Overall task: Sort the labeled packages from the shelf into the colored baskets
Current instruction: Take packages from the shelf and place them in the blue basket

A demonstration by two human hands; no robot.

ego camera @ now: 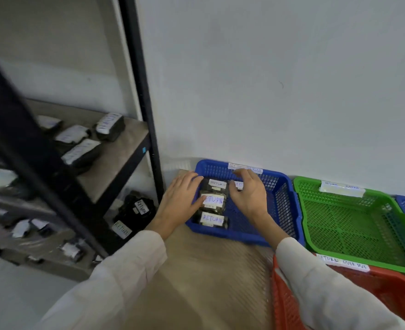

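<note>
Clothing: one long-sleeved garment, seen only as two sleeves.

Left sleeve (115,277): off-white, plain fabric, loose cut, with soft creases along its length. It is widest at the lower left of the frame and narrows to a simple open cuff left of centre.

Right sleeve (320,287): same colour, fabric and cut. Its cuff lies right of centre.

Left hand (181,201) and right hand (249,194): uncovered from the cuffs onward.

Fabric detail near the bottom edge of the frame is blurred.

Green basket (354,222) open above, shelf post (147,139) flanking blue basket (276,210) leftward
</note>
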